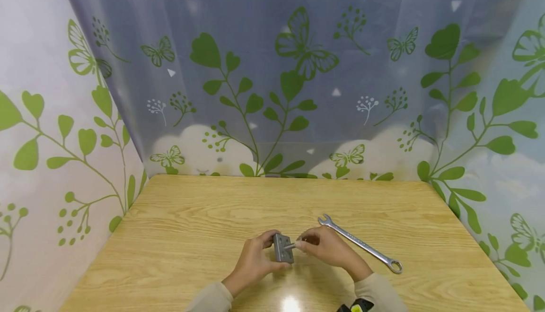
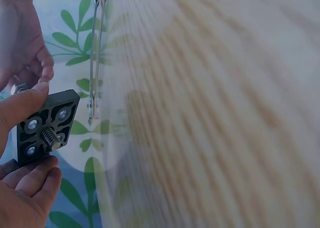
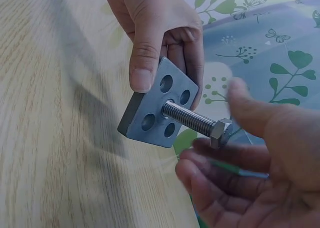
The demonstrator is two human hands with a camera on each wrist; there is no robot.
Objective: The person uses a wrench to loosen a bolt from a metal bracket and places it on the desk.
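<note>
My left hand [image 1: 253, 260] grips a grey square plate [image 3: 137, 115] by its edges, thumb on one side and fingers on the other. The plate has holes near its corners and stands tilted. Through its middle runs a hex bolt [image 3: 192, 119], its head and much of the thread sticking out toward my right hand [image 1: 329, 248]. In the right wrist view the right thumb [image 3: 250, 107] is blurred and apart from the bolt head, while the fingers lie loosely bent right beneath it. The left wrist view shows the plate's ribbed back, with the threaded bolt end [image 2: 51, 138] poking out.
A combination wrench [image 1: 362, 245] lies slantwise on the wooden table [image 1: 204, 212], just right of and beyond the right hand. Behind the table's far edge hangs a curtain [image 1: 255, 66] printed with leaves and butterflies, and similar sheets flank both sides.
</note>
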